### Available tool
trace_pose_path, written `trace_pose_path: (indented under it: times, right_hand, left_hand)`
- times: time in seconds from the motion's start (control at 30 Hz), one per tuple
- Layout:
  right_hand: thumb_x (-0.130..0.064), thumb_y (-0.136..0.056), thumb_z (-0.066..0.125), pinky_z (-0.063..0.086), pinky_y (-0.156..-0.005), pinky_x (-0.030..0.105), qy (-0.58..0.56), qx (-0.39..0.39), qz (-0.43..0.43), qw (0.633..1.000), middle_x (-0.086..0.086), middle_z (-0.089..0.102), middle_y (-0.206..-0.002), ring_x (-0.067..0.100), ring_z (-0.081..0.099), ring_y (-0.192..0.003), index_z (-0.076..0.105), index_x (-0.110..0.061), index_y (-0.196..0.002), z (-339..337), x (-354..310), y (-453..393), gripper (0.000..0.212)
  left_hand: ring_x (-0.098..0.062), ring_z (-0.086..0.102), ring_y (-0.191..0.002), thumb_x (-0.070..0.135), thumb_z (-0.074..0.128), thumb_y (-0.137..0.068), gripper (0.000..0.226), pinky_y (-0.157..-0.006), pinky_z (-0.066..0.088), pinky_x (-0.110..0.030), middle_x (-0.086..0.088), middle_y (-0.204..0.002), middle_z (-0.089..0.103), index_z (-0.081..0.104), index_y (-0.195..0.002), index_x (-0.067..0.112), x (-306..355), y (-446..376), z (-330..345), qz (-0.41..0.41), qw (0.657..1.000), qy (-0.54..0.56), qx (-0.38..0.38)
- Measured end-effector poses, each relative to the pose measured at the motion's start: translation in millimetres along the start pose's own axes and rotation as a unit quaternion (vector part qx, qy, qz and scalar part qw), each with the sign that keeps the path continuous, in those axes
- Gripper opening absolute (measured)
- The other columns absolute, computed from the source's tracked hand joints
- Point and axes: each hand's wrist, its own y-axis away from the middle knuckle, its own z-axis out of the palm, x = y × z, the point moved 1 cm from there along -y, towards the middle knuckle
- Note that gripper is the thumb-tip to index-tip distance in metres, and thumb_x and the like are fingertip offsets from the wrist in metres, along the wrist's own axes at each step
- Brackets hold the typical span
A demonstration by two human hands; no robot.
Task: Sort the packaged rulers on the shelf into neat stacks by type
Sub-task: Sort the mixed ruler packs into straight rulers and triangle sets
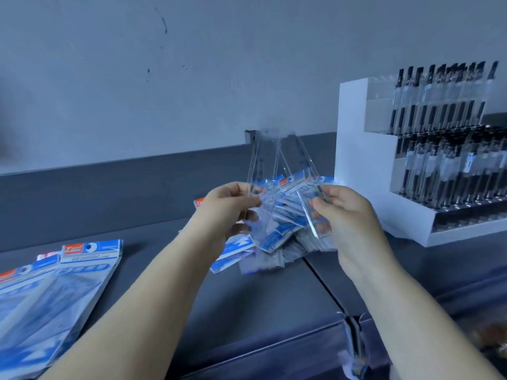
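**Grey shelf, slippery ruler packs, and a fan that needs squaring up**

Dark grey metal shelf (153,270) against a scuffed pale wall, that's my workspace. Both hands are up over the middle of it, each gripping part of a fanned bunch of clear plastic ruler sleeves with blue-and-white header cards (285,204). My left hand (227,212) pinches the left side of the fan and my right hand (348,215) has fingers curled round the right side, thumb on top.

What matters for the next move: the sleeves' long axes run away from me and upward, splaying out toward the wall, with the printed ends down between my palms. So the bunch sits dead centre between both hands, neither one really nearer. I'd guess closing the fan means swinging those far ends together.

Right underneath, touching the shelf, is a messy heap of more blue-and-white packs (263,250), lying every which way. Off to my left, well apart, sit the wider flat blue packs with silvery tops (55,283), overlapping in a rough stack.

Everything is glossy film, thin, flat and stiff-ish from the ruler inside. I reckon they'll slide on each other easily.

To the right stands a white tiered display stand of black pens (439,149).
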Motion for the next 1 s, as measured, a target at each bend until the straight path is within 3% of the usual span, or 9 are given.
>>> trace_pose_path:
  times: [0.2, 0.33, 0.43, 0.63, 0.87, 1.0]
  right_hand:
    - [0.012, -0.084, 0.044, 0.040, -0.048, 0.017, -0.131, -0.090, 0.059, 0.986, 0.001, 0.062, -0.074, 0.010, 0.053, -0.058, 0.057, -0.012, -0.081, 46.9, -15.6, 43.2, 0.028]
    - [0.016, -0.083, 0.045, 0.045, -0.047, 0.016, -0.150, -0.150, 0.068, 0.975, 0.000, 0.063, -0.075, 0.012, 0.055, -0.061, 0.055, -0.011, -0.087, 102.7, -18.8, 81.4, 0.029]
    - [0.017, -0.081, 0.050, 0.048, -0.053, 0.020, -0.143, -0.208, 0.070, 0.965, 0.001, 0.063, -0.078, 0.011, 0.059, -0.064, 0.053, -0.010, -0.101, 156.4, -18.6, 115.0, 0.035]
    - [0.018, -0.079, 0.056, 0.050, -0.058, 0.022, -0.105, -0.300, 0.066, 0.946, 0.003, 0.063, -0.083, 0.011, 0.058, -0.067, 0.050, -0.016, -0.110, 268.1, -17.5, 183.7, 0.046]
    - [0.017, -0.078, 0.057, 0.047, -0.061, 0.027, -0.084, -0.357, 0.062, 0.928, 0.002, 0.063, -0.081, 0.013, 0.056, -0.065, 0.048, -0.016, -0.112, 381.4, -10.4, 247.6, 0.049]
    - [0.016, -0.077, 0.059, 0.048, -0.064, 0.029, -0.054, -0.367, 0.066, 0.926, 0.001, 0.065, -0.083, 0.014, 0.056, -0.068, 0.047, -0.017, -0.116, 433.9, -3.8, 277.8, 0.052]
  left_hand:
    - [-0.011, 0.060, -0.052, -0.003, 0.054, -0.086, 0.019, -0.053, 0.048, -0.024, 0.000, -0.069, 0.065, 0.062, -0.083, 0.014, 21.5, 53.4, -55.9, 0.037, 0.999, 0.019, 0.007]
    - [-0.013, 0.060, -0.056, -0.003, 0.054, -0.086, 0.018, -0.061, 0.052, -0.029, 0.000, -0.070, 0.066, 0.063, -0.086, 0.013, 17.4, 97.2, -122.7, 0.043, 0.998, 0.014, 0.046]
    - [-0.010, 0.061, -0.054, -0.004, 0.055, -0.086, 0.019, -0.051, 0.052, -0.021, 0.000, -0.070, 0.066, 0.063, -0.086, 0.013, 15.1, 130.3, -178.5, 0.044, 0.996, 0.013, 0.077]
    - [-0.008, 0.060, -0.052, -0.004, 0.058, -0.085, 0.017, -0.046, 0.050, -0.021, 0.002, -0.067, 0.064, 0.063, -0.084, 0.012, 14.2, 195.2, -292.1, 0.052, 0.987, -0.002, 0.154]
    - [-0.010, 0.062, -0.056, -0.004, 0.060, -0.086, 0.019, -0.049, 0.052, -0.022, -0.007, -0.078, 0.064, 0.064, -0.100, 0.008, 8.2, 259.6, -412.9, 0.074, 0.970, -0.065, 0.223]
    - [-0.010, 0.063, -0.056, -0.004, 0.060, -0.085, 0.020, -0.051, 0.053, -0.021, -0.007, -0.078, 0.065, 0.064, -0.096, 0.013, 5.6, 284.8, -474.7, 0.075, 0.961, -0.075, 0.257]
